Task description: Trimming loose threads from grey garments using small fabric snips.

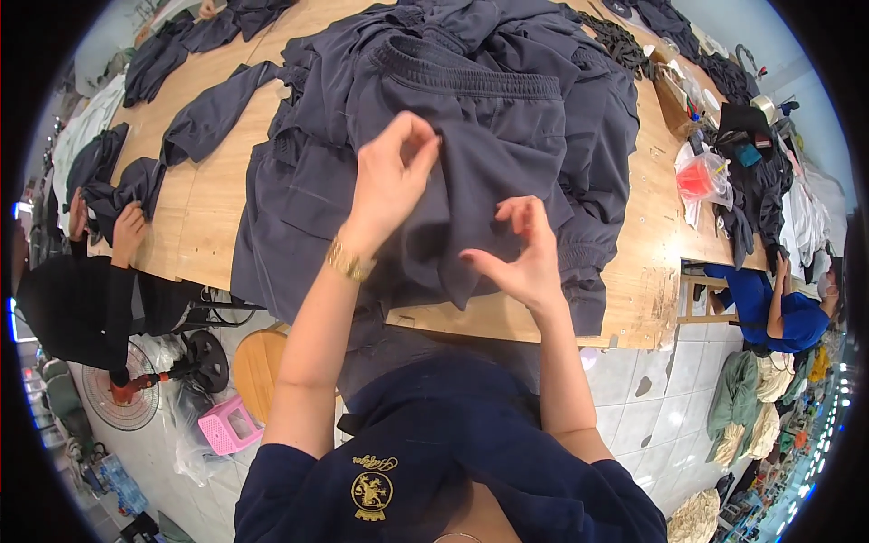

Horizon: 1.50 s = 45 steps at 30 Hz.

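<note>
Dark grey shorts with a gathered elastic waistband (480,127) lie on top of a heap of like garments (588,136) in front of me. My left hand (396,172), with a gold watch at the wrist, is closed with thumb and fingertips together at the cloth below the waistband. A fold of the shorts runs down from those fingertips toward the table edge. To the right and nearer to me, my right hand (523,258) is open over the lower part of the shorts, thumb and fingers apart, nothing between them.
The heap covers much of the wooden table (652,208). At left a person in black handles dark cloth (136,190); at right another sits in blue (792,317). A red drink bag (699,176) lies at the table's right. Below stand a round stool (260,371), pink stool (229,425) and fan (122,389).
</note>
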Each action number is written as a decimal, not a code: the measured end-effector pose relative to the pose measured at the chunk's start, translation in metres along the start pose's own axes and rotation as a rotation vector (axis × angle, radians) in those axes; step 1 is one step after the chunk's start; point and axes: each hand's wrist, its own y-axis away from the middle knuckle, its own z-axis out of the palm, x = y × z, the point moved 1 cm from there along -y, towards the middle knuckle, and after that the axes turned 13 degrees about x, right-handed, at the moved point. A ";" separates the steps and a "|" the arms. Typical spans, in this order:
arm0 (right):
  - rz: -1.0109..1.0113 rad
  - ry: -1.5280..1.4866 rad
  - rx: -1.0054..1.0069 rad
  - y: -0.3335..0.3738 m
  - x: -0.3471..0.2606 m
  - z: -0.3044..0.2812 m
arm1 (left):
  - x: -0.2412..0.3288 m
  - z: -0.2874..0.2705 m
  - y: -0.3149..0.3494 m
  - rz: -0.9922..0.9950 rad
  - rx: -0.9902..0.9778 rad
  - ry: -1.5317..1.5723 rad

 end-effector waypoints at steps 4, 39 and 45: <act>-0.138 0.358 0.033 -0.015 0.015 0.014 | -0.013 0.003 -0.043 0.114 0.105 -0.075; 0.583 -0.912 0.296 -0.088 -0.014 -0.009 | -0.051 0.011 -0.071 -0.139 0.000 -0.231; 0.641 -0.921 0.360 -0.081 -0.007 -0.019 | -0.051 0.014 -0.078 -0.230 -0.020 -0.185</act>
